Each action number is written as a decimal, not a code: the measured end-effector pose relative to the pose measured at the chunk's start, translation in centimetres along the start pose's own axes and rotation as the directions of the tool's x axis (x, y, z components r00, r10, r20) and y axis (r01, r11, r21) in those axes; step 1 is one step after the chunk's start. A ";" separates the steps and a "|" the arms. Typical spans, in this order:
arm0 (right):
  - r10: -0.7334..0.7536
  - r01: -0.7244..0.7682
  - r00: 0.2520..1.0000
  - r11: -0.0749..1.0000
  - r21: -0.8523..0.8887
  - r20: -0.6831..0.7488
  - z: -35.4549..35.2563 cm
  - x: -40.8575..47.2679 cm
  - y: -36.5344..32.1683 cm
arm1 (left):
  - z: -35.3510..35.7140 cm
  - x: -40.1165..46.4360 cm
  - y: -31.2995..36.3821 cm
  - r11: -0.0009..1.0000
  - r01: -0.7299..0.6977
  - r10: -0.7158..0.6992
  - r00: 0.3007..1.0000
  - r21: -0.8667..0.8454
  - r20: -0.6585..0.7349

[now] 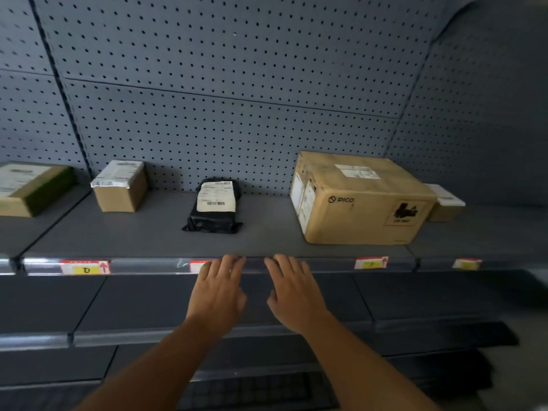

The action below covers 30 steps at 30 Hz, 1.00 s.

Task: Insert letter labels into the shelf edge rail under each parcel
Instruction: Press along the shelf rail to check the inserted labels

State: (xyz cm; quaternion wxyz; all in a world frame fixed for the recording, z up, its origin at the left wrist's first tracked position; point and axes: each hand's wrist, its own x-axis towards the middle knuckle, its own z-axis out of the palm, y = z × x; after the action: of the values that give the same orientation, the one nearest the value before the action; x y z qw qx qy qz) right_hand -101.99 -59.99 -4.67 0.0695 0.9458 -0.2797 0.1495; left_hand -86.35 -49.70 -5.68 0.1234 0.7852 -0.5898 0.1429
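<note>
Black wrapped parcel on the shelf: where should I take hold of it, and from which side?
Grip the black wrapped parcel across its two long sides, coming from the front. It lies flat, narrow end toward the shelf edge rail, with free shelf on both sides.

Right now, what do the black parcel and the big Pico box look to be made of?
Black parcel: looks like glossy plastic film, wrinkled and folded at its corners, with a white paper label on top. Pico box: matte brown corrugated cardboard by its look, with printed marks and paper labels stuck on.
</note>
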 end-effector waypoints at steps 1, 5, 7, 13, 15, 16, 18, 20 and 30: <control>0.003 -0.003 1.000 1.000 -0.004 -0.004 0.0 -0.7 1.9 | 0.3 0.7 2.0 1.000 -0.017 0.017 1.000 0.006 -0.001; 0.031 -0.031 0.999 0.999 -0.019 -0.034 0.1 -3.9 10.7 | 2.4 4.0 10.7 0.998 -0.053 0.053 0.999 0.018 -0.002; 0.033 -0.034 0.998 0.999 -0.013 -0.045 0.1 -5.4 15.3 | 3.5 5.8 15.2 0.999 -0.050 0.050 0.999 0.008 0.002; 0.030 -0.030 0.999 0.999 0.014 -0.031 -0.6 -9.4 25.7 | 4.6 9.2 26.0 0.999 -0.050 0.051 0.998 -0.010 0.047; 0.021 -0.021 1.000 0.999 0.031 -0.006 -0.9 -9.9 27.5 | 4.6 9.8 28.0 0.999 -0.036 0.035 0.998 0.011 0.060; 0.012 -0.012 1.000 0.999 0.033 -0.001 -0.9 -10.0 28.2 | 4.6 10.0 28.7 0.999 -0.029 0.027 0.998 0.024 0.058; -0.003 0.003 1.000 0.999 0.044 0.001 -1.1 -9.9 29.1 | 4.6 10.5 29.3 1.000 -0.010 0.008 0.998 0.025 0.056; -0.009 0.009 1.000 0.998 0.060 0.003 -1.2 -9.9 29.5 | 4.6 10.6 29.4 1.000 0.000 -0.001 0.998 0.023 0.067; -0.046 0.045 0.999 0.997 0.062 0.002 -0.8 -9.8 30.3 | 5.1 10.5 29.5 0.998 0.013 -0.017 0.998 0.058 0.062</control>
State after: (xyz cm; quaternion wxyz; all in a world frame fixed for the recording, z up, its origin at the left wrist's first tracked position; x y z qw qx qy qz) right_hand -126.68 -80.12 -5.62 0.0432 0.9539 -0.2535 0.1550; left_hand -111.56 -68.97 -5.80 0.0833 0.7969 -0.5831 0.1344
